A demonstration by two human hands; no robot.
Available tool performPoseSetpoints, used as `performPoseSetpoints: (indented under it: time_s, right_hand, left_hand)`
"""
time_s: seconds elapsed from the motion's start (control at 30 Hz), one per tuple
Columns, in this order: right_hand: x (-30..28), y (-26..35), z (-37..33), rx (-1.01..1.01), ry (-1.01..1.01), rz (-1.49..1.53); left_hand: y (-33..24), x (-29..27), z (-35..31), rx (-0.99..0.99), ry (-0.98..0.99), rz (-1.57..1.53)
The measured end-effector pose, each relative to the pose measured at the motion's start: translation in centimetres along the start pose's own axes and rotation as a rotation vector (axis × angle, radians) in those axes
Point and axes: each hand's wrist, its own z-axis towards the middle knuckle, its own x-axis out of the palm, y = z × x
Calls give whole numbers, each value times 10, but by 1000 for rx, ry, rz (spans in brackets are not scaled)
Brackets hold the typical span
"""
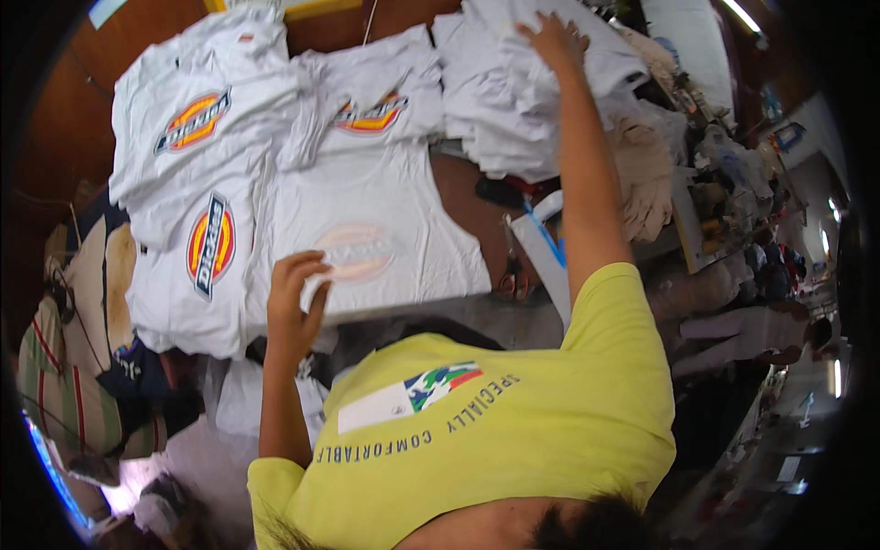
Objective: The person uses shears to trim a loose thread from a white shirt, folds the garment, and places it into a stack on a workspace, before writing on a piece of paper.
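Note:
A white shirt [429,215] lies spread flat on the table in front of me, a pale print showing faintly on it. At its near left part is my left hand [298,291], fingers bent and thumb apart, holding nothing that I can see. Stretched far forward, my right hand [556,44] rests with spread fingers on a heaped pile of white shirts [500,101]. Left of the flat shirt lie stacked white shirts [147,202] with red, yellow and dark oval prints. Another printed white shirt [403,69] lies folded behind the flat one.
Scissors [515,280] with orange handles lie right of the flat shirt, on the brown tabletop [463,188]. Beside them are a blue strip [550,234] and a black object [500,191]. Cream-coloured cloth [642,174] and clutter fill the right. A person [779,335] is farther right.

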Motion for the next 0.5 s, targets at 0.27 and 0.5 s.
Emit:
performPoseSetpoints:
  time_s: [0.27, 0.5]
  right_hand:
    - [-56, 97, -223, -53, 567, 723]
    - [-29, 113, -367, 63, 830, 423]
  left_hand:
    - [206, 9, -121, -446, -84, 471]
    - [181, 25, -68, -568, -251, 1071]
